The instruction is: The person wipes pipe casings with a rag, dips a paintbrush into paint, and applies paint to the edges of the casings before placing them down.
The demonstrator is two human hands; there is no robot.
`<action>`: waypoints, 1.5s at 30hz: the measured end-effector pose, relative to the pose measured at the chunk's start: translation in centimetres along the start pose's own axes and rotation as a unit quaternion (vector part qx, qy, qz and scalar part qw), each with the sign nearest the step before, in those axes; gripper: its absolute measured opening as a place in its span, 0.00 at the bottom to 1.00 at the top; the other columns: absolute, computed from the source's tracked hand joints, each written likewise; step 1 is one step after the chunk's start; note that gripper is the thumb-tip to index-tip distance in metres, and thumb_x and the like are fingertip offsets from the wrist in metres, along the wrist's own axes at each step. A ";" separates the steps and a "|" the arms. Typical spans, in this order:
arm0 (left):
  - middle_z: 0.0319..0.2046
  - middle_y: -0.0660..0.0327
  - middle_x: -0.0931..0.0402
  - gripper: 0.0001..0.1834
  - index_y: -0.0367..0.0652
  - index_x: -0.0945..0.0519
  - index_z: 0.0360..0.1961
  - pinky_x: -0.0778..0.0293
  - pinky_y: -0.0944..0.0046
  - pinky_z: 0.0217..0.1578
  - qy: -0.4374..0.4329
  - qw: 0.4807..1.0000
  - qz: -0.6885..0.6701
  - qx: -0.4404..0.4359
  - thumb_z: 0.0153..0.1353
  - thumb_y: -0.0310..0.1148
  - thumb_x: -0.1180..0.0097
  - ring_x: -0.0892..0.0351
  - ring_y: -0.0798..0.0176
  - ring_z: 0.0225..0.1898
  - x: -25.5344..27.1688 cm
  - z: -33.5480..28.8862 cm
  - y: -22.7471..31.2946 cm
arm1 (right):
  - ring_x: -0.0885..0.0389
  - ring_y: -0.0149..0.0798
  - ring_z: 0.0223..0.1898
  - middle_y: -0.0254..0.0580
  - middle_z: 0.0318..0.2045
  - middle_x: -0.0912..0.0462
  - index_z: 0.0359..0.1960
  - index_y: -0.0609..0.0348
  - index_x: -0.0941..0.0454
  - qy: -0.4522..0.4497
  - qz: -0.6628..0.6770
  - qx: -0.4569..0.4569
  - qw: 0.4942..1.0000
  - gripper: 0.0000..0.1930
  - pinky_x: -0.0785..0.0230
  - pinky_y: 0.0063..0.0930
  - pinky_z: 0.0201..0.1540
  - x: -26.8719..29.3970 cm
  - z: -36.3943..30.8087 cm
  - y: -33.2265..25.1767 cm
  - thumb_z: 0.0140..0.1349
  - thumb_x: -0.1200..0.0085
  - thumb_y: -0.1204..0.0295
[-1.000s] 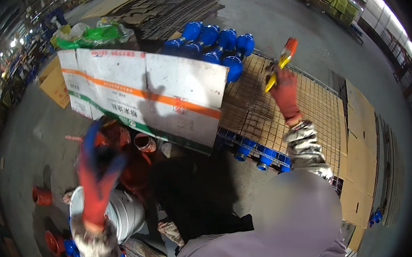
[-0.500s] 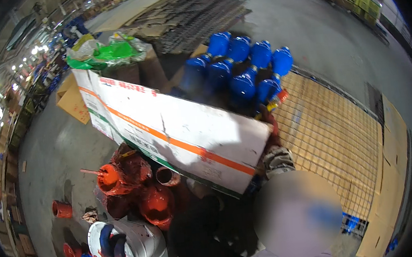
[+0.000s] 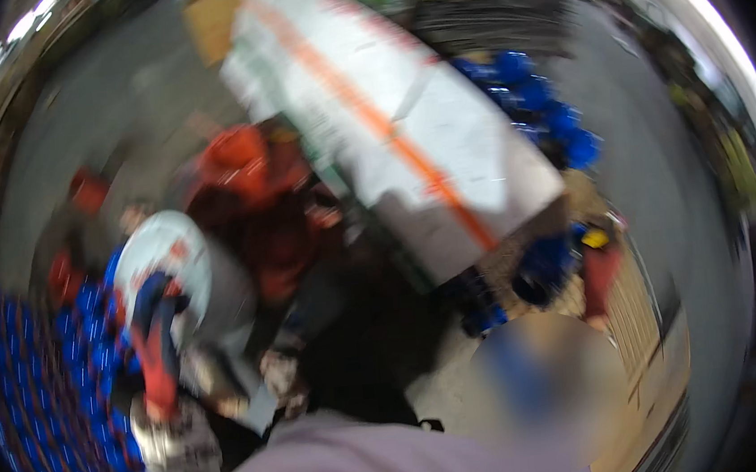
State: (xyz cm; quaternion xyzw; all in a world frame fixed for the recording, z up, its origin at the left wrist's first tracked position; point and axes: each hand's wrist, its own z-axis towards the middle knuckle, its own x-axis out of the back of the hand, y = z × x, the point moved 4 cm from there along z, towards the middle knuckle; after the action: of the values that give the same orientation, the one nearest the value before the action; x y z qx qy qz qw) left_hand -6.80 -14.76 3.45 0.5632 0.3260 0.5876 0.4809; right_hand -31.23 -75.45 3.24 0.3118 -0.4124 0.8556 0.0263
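My left hand (image 3: 157, 332), in a red and dark glove, grips a white bucket (image 3: 163, 241) smeared with red. The bucket is tilted, its round pale face toward me. My right hand (image 3: 602, 275), in a red glove, is closed around a yellow-banded paintbrush (image 3: 594, 237); blur hides its bristles. Beside this hand is a glossy blue part (image 3: 543, 271) with a dark opening. Between my hands stands a long white carton (image 3: 439, 109) with an orange stripe. Red-coated containers (image 3: 241, 162) crowd its left side.
Many small blue pieces (image 3: 23, 393) cover the lower left. Several blue rounded parts (image 3: 552, 113) stand beyond the carton, near stacked dark sheets (image 3: 484, 6). A red cup (image 3: 88, 189) sits on the grey floor (image 3: 158, 89). Tan cardboard (image 3: 666, 346) lies at the right.
The view has swung, blurring the picture. The bucket and my left hand appear higher. My right hand shows farther right and lower, away from the blue rounded parts behind the carton.
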 end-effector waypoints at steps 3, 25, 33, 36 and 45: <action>0.49 0.56 0.24 0.19 0.35 0.27 0.57 0.26 0.62 0.46 0.039 0.996 -0.057 -0.051 0.69 0.34 0.54 0.22 0.65 0.44 3.3 1.1 0.3 | 0.20 0.38 0.40 0.42 0.41 0.18 0.46 0.62 0.22 -0.058 -0.139 0.064 0.986 0.18 0.30 0.29 0.48 4.7 -4.3 -7.2 0.51 0.46 0.84; 0.47 0.61 0.24 0.24 0.37 0.28 0.57 0.30 0.66 0.51 0.027 0.983 -0.178 -0.032 0.59 0.32 0.41 0.25 0.68 0.47 19.0 -1.7 -3.2 | 0.20 0.32 0.34 0.47 0.38 0.19 0.44 0.64 0.27 -0.649 0.453 0.014 0.611 0.14 0.26 0.27 0.37 -26.9 -16.8 -50.3 0.70 0.56 0.64; 0.60 0.46 0.35 0.49 0.41 0.34 0.62 0.44 0.53 0.65 -0.028 0.969 0.188 -0.157 0.39 0.47 0.26 0.40 0.46 0.65 16.7 1.9 -7.1 | 0.17 0.48 0.35 0.38 0.33 0.16 0.42 0.49 0.25 -0.539 0.215 0.587 0.565 0.15 0.27 0.36 0.35 -36.4 -21.1 -56.4 0.52 0.40 0.74; 0.57 0.46 0.33 0.53 0.38 0.36 0.63 0.45 0.53 0.64 -0.028 0.974 0.143 -0.175 0.36 0.49 0.25 0.38 0.44 0.62 15.5 3.9 -6.5 | 0.17 0.49 0.35 0.40 0.34 0.16 0.44 0.49 0.26 -0.534 0.230 0.616 0.532 0.17 0.27 0.37 0.36 -38.2 -21.1 -57.4 0.51 0.41 0.74; 0.43 0.60 0.22 0.34 0.35 0.26 0.52 0.29 0.64 0.51 0.066 0.986 -0.141 -0.065 0.41 0.32 0.27 0.24 0.68 0.45 13.4 7.6 -6.7 | 0.16 0.46 0.32 0.43 0.34 0.17 0.56 0.52 0.27 -0.411 0.104 0.591 0.687 0.22 0.25 0.33 0.35 -38.0 -11.1 -54.3 0.59 0.41 0.72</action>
State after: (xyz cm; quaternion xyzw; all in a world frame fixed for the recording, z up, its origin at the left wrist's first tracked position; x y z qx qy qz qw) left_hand 3.24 -1.30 3.03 0.4391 0.3945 0.5695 0.5721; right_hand 10.06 -23.61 14.43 0.5380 0.1787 0.7059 -0.4247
